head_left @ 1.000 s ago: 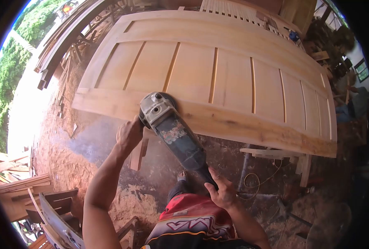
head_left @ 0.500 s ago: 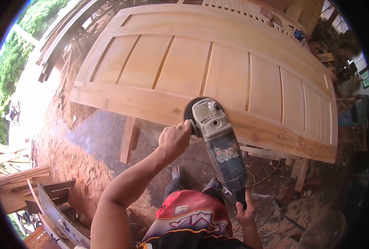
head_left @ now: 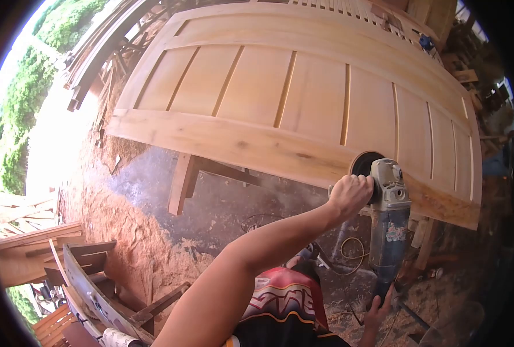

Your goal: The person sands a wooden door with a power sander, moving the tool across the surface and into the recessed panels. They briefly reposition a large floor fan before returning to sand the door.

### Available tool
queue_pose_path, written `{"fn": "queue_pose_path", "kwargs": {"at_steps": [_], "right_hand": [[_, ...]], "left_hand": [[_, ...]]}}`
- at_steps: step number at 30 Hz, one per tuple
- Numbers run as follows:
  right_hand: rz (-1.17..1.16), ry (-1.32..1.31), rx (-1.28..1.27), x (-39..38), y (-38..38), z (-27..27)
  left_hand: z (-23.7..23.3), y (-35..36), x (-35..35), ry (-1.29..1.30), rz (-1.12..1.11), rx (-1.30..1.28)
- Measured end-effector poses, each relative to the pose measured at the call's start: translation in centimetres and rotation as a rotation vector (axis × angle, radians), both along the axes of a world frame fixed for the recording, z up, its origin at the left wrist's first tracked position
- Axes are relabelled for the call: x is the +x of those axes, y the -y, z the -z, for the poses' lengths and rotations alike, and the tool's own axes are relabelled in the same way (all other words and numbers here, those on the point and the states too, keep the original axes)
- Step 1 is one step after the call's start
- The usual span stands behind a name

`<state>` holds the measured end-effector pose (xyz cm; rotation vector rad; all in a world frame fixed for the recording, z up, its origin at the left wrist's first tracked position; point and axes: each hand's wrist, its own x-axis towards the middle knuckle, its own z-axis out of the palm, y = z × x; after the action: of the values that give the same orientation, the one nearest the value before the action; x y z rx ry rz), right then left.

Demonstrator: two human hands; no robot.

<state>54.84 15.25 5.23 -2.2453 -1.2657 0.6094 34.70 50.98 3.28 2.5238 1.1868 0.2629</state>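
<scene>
A large wooden door panel point(head_left: 257, 81) with several grooved sections lies flat on supports before me. An angle grinder point(head_left: 391, 231) with a dark round disc point(head_left: 365, 163) rests against the panel's near rail, right of the middle. My left hand point(head_left: 352, 194) is closed around the side handle by the grinder's head; that handle is mostly hidden by the fingers. Lower down, my right hand point(head_left: 378, 309) grips the rear end of the grinder's body. The disc's underside is out of sight against the wood.
A wooden support leg point(head_left: 180, 184) stands under the panel's left part. Sawdust point(head_left: 130, 231) covers the floor at left. A coiled cord point(head_left: 354, 248) lies below the panel, near my legs. Wooden pieces point(head_left: 37, 254) are stacked at lower left, and long beams point(head_left: 104, 52) at upper left.
Both hands have carried the grinder rightward along the panel's near rail. The grinder now stands more upright in view, and my left arm reaches farther across my body.
</scene>
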Motion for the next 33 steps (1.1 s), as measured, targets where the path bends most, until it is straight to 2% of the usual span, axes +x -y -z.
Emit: {"fn": "queue_pose_path", "kwargs": {"at_steps": [3,7,16,20,23,27,29,33], "right_hand": [[0.038,-0.044,-0.048,-0.8,-0.8,-0.9],[-0.087,0.0,0.045,-2.1,-1.5,0.6],[-0.168,-0.232,0.01,-11.3,-7.7,0.1],[-0.265,-0.22,-0.098,-15.5,-10.1,-0.1],[-0.357,-0.268,0.033,-18.9,-11.9,1.6],[-0.485,-0.241,0.004,-25.0,-15.7,0.1],[-0.538,-0.223,0.0,-28.2,-17.6,-0.5],[-0.721,-0.268,0.167,-34.2,-22.3,-0.3]], "left_hand": [[0.4,-0.1,0.0,-0.033,0.024,0.151],[0.1,-1.1,-4.0,-0.036,-0.056,0.0],[-0.9,-2.6,-18.5,-0.075,-0.248,-0.101],[-1.3,-3.0,-25.6,-0.091,-0.324,-0.128],[-1.3,-3.3,-30.6,-0.119,-0.385,-0.104],[-1.3,-4.1,-37.7,-0.163,-0.459,-0.113],[-1.2,-4.9,-41.3,-0.219,-0.505,-0.197],[-1.6,-6.0,-48.6,-0.214,-0.658,-0.199]]}}
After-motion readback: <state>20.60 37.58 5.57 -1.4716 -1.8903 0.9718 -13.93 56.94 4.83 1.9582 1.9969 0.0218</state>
